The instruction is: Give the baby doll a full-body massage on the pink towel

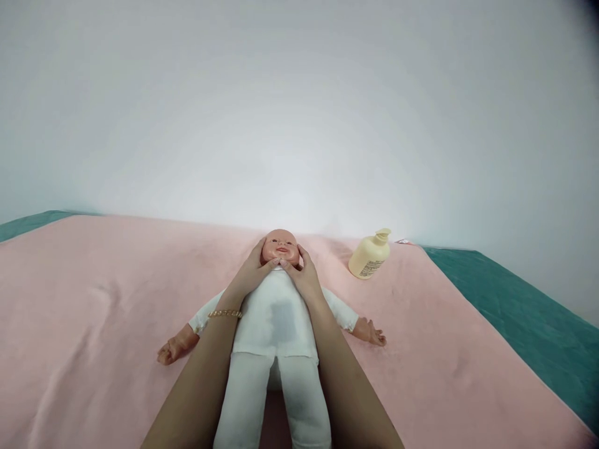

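Observation:
A baby doll (277, 318) in a white top and white trousers lies on its back, head at the far end and arms spread out. My left hand (255, 269) wraps round one side of its head, fingers along the cheek and thumb under the chin. On the other side, my right hand (306, 272) cups the head in the same way. The two thumb tips meet or nearly meet below the doll's chin. Both forearms run along the doll's body, and a gold bracelet (225, 313) circles my left wrist.
A pale yellow pump bottle (369, 254) stands to the right of the doll's head. The doll lies on a pink cloth (449, 349) spread over a green surface (524, 305), which shows at both sides. Behind rises a plain pale wall (299, 112).

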Demonstrator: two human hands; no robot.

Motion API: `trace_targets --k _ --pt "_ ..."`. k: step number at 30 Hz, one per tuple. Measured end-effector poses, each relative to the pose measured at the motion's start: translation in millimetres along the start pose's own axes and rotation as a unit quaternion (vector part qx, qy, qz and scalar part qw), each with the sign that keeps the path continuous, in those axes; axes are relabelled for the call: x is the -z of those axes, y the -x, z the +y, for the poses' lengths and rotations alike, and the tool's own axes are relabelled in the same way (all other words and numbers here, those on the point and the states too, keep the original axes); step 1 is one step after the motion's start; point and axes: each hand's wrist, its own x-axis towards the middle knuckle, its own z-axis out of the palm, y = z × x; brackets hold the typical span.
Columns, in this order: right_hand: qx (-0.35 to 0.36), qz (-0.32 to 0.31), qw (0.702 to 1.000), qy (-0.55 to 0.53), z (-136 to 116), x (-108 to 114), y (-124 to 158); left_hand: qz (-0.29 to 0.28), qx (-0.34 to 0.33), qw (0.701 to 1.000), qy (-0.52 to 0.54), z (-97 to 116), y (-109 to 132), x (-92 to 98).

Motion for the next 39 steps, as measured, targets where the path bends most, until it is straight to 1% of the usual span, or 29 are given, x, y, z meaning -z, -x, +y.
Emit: trace_targets --k 4,11,15,17,23,26,29,36,39 --pt "0.02 0.006 1.0 0.02 5 -1 0 0.013 -0.021 1.0 -0.018 -4 -2 0.5" --pt "0.031 0.013 0.999 0.026 6 0 -1 0.02 -0.029 0.999 -0.019 -11 -5 -1.6" --pt "0.024 0.012 1.0 0.012 6 0 -1 0.024 -0.018 0.999 -0.015 -8 -3 -1.0" --pt "0.017 0.014 1.0 0.003 4 1 -2 0.017 -0.012 1.0 -0.012 -5 -1 0.0" --pt "0.006 0.01 1.0 -0.015 -7 5 -1 0.0 -0.024 0.998 -0.05 -2 -1 2.9" --pt "-0.005 -0.008 0.999 -0.044 -6 9 -2 -0.002 -0.019 0.998 -0.059 -2 -1 3.6" --pt "-0.018 -0.035 0.994 -0.105 1 11 -5 0.0 -0.015 0.998 -0.06 -4 -1 4.1" --pt "-0.032 -0.047 0.982 -0.181 10 12 -8 0.007 -0.003 1.0 -0.024 -19 -7 5.1" --pt "-0.035 -0.051 0.979 -0.193 10 13 -8 0.011 -0.003 1.0 -0.022 -23 -8 5.0"
